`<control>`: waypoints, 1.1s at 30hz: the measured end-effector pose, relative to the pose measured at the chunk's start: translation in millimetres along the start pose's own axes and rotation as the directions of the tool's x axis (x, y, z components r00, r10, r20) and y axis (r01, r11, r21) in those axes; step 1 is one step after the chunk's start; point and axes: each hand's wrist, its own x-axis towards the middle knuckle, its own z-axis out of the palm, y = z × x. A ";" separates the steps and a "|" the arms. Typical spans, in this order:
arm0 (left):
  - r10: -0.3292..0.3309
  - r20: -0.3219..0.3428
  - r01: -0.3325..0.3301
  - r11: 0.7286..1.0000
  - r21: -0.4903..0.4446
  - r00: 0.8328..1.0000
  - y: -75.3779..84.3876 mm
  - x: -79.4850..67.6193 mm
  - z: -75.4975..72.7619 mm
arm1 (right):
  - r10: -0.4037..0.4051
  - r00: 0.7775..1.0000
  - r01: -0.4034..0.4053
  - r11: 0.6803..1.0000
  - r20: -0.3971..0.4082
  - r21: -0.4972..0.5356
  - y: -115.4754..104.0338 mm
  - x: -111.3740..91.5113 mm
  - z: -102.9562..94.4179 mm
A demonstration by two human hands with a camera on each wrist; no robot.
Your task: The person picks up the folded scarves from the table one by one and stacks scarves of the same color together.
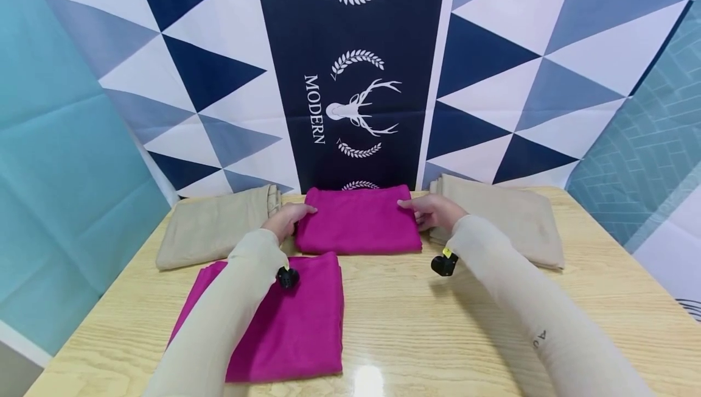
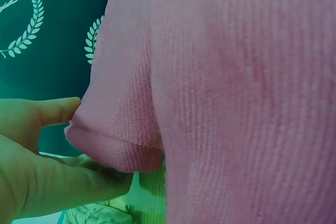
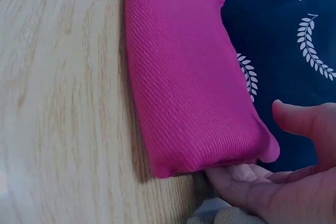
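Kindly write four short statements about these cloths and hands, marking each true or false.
1. The left hand is at the left end of the rear magenta cloth. True.
2. The right hand rests on the front magenta cloth. False: it is at the rear one's right end.
3. Two beige cloths lie on the table. True.
4. The front magenta cloth lies beneath the right forearm. False: beneath the left forearm.

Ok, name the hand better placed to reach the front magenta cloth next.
Probably the left hand: its sleeve passes over the front magenta cloth, while the right hand is farther off, at the right end of the far magenta cloth.
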 end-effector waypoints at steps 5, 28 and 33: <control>-0.007 -0.034 0.006 1.000 -0.024 0.999 -5.7 7.9 -3.5 | 0.017 1.000 -0.017 1.000 -0.002 0.025 1.4 0.4 -0.8; -0.034 0.226 0.097 0.957 -0.274 0.974 -1.2 -1.4 -14.3 | 0.012 0.999 -0.008 0.996 -0.046 0.089 2.3 7.7 -5.0; -0.035 0.204 0.084 0.968 -0.236 0.978 -1.2 -4.2 -10.9 | -0.001 1.000 -0.004 0.988 0.028 0.156 22.0 64.7 -31.7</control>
